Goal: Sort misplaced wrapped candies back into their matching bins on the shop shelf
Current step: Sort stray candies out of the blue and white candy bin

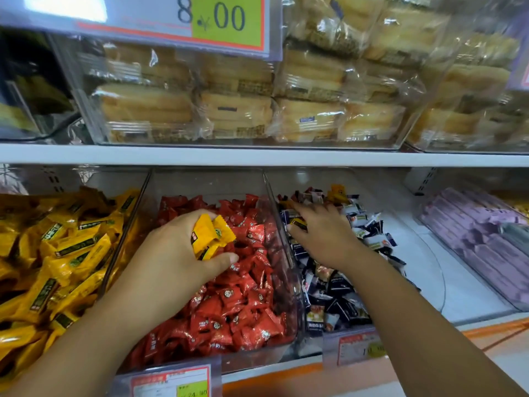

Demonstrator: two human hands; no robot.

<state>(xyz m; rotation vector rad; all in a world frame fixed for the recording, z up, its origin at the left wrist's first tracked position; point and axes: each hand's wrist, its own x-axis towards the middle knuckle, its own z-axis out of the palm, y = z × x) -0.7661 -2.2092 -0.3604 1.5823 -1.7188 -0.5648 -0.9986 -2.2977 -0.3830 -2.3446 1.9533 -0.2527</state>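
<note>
Middle bin (252, 362): between left bin (123, 233) and right bin (412, 247).
My left hand (171, 256): over middle bin (gripping candies (211, 236)).
My right hand (323, 236): in right bin.

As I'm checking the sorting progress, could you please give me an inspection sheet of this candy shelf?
Surface: white shelf, partly bare at right.
Job's things: yellow candies, red candies, dark and white candies in separate clear bins; stray yellow candy behind the dark pile.
Clutter: purple packs at right; price tags in front.
Fingers: left hand grips a yellow handful above the red ones; right hand rests on the dark pile, grip unclear.
Cables: dark cord-like line upper left, unclear.
Surroundings: wrapped cakes on the upper shelf; price sign.
</note>
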